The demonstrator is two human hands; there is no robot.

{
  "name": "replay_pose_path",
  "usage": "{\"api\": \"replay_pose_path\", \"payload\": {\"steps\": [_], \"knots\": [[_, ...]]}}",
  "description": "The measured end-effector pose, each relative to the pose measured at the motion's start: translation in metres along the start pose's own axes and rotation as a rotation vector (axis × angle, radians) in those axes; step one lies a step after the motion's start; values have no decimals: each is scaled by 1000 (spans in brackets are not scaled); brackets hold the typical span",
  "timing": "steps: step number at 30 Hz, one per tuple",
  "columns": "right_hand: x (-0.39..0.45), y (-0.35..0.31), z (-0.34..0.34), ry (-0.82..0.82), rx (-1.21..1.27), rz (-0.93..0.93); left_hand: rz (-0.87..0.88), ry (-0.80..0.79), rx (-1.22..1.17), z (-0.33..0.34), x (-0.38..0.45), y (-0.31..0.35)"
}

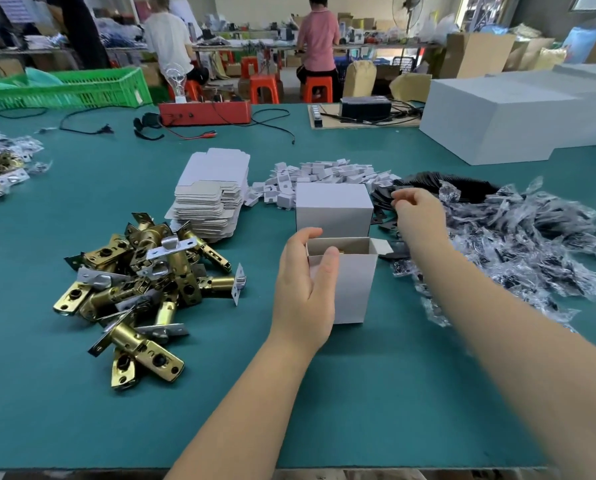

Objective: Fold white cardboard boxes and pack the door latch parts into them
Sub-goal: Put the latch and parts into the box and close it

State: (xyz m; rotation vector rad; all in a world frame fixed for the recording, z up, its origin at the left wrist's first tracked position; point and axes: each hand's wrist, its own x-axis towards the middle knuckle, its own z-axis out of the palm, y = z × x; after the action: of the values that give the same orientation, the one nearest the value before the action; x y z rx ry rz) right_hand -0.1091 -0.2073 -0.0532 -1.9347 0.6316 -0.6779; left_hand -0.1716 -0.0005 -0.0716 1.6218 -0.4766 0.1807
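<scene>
Head view: left hand (307, 289) grips the open white box (353, 278) standing upright on the green table (220, 427), thumb and fingers curled round its left wall; brass part visible inside. Right hand (417, 216) hovers over the black plates (445, 185), fingers curled; whether anything is held, cannot tell. Latch pile (144, 289) lies left of the box.

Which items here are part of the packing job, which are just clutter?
Job:
open white box, held by left hand
brass latch inside it
right hand at black plates
latch pile
flat box blanks
white inserts
bagged parts

Lying about:
red tester box
green crate
black cables
</scene>
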Motion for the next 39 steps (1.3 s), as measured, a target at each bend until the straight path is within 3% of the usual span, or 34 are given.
{"api": "replay_pose_path", "payload": {"steps": [3, 7, 11, 14, 16, 21, 25, 28, 33, 36, 39], "knots": [[37, 10, 6, -59, -358, -162, 21, -7, 11, -1, -2, -1], [66, 11, 25, -255, -765, -328, 60, -30, 62, -5, 0, -4], [71, 1, 52, -460, -613, -322, 78, -26, 73, -8, 4, -9], [75, 10, 57, -572, -841, -310, 83, -40, 62, -8, 4, -10], [77, 17, 59, -560, -949, -319, 82, -51, 64, -8, 4, -10], [79, 20, 64, -379, -944, -422, 64, -44, 70, -8, 6, -11], [79, 20, 59, -331, -773, -475, 72, -54, 71, -7, 6, -11], [70, 14, 45, -246, -406, -284, 51, -52, 79, -8, 8, -11], [37, -15, 17, -208, -92, -199, 44, -55, 63, -8, 9, -10], [2, -42, -10, -263, 224, -160, 46, -60, 53, -9, 9, -11], [-37, -60, -43, -396, 381, -260, 53, -67, 44, -9, 9, -11]]}}
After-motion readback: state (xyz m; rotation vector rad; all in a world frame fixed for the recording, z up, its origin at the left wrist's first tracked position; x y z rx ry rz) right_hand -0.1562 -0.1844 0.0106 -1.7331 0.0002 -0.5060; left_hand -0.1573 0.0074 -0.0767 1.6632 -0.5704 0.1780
